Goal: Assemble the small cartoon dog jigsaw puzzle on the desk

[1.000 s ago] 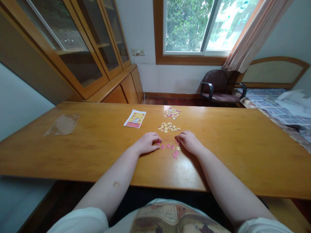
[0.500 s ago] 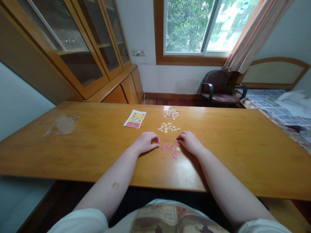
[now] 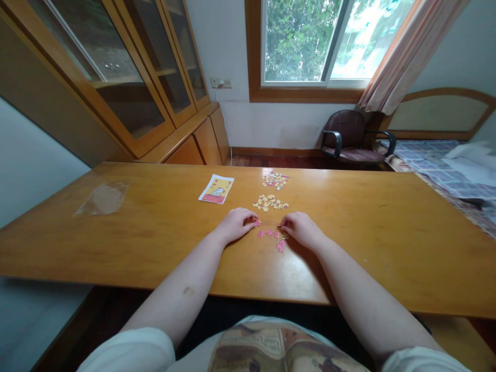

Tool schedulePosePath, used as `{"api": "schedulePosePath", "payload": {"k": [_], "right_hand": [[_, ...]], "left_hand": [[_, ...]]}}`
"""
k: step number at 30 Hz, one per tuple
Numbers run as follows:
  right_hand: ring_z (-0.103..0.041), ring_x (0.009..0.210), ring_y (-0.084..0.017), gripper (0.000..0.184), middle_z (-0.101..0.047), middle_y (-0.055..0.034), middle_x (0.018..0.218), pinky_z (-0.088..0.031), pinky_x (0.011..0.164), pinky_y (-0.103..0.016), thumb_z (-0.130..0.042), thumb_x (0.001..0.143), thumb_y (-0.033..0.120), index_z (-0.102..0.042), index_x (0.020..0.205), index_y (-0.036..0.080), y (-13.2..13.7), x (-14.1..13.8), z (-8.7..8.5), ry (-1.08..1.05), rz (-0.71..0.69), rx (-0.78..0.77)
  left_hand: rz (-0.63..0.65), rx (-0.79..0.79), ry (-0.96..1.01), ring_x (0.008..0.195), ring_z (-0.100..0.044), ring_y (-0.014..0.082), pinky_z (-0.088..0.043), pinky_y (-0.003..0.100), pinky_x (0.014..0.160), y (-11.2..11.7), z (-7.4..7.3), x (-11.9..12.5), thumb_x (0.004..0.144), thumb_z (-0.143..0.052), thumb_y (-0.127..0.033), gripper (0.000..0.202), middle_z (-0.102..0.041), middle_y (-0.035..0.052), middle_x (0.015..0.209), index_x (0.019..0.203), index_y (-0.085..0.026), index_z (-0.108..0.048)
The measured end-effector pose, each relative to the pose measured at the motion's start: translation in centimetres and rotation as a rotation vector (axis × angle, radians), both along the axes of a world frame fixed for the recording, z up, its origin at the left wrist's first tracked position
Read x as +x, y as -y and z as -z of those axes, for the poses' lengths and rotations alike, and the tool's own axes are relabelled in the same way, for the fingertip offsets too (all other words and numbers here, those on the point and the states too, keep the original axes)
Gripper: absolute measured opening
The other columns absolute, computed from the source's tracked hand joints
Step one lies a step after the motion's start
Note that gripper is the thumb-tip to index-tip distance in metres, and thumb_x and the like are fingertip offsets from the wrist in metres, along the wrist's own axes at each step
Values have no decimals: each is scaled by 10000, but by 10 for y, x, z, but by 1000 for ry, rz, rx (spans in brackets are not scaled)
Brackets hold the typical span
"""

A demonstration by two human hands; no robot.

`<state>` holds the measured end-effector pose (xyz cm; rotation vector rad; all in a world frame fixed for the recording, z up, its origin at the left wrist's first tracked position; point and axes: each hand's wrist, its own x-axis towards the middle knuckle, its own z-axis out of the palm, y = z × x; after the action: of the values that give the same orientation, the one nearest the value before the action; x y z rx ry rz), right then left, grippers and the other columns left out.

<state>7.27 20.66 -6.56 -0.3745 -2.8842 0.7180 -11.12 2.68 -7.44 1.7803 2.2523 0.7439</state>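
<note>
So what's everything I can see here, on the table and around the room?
table: one, orange-brown wood, fills the middle.
pink pieces: a handful, pink, loose between the hands.
yellow pieces: one small pile, yellow, just beyond the hands.
mixed pieces: one pile, pink, yellow and white, farther back.
card: one, yellow and red, left of the piles.
plastic bag: one, clear, far left of the table.
cabinet: one, wood with glass doors, left wall.
window: one, wood frame, back wall.
curtain: one, pinkish, right of the window.
chair: one, dark, under the window.
bed: one, checked cover, right.
left hand: fingertips on a pink piece.
right hand: fingertips at the pink pieces.
</note>
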Motion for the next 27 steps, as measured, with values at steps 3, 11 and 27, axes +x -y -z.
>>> {"api": "schedulePosePath", "payload": {"k": [3, 11, 27], "right_hand": [[-599, 728, -135, 40, -697, -8, 752, -424, 717, -240, -669, 804, 195, -705, 786, 203, 23, 0, -1, -25, -132, -96], [-599, 804, -166, 67, -706, -20, 783, -421, 771, -283, -680, 824, 250, -713, 777, 217, 68, -6, 12, -79, -232, -44], [-328, 1352, -379, 969, -364, -208, 1471, -262, 1087, -548, -699, 637, 682, -427, 1420, 181, 6, 17, -4, 155, -117, 119]], "left_hand": [[22, 13, 26, 852, -613, 173, -444, 311, 814, 2, -2, 1, 831, -605, -327, 158, -700, 26, 886, 904, -212, -686], [88, 24, 43, 808, -600, 166, -448, 301, 782, 1, -1, 5, 786, -647, -281, 119, -694, 24, 841, 868, -199, -676], [207, -18, -95, 866, -596, 180, -404, 322, 805, 2, -3, 12, 841, -609, -317, 143, -705, 21, 866, 820, -251, -734]]}}
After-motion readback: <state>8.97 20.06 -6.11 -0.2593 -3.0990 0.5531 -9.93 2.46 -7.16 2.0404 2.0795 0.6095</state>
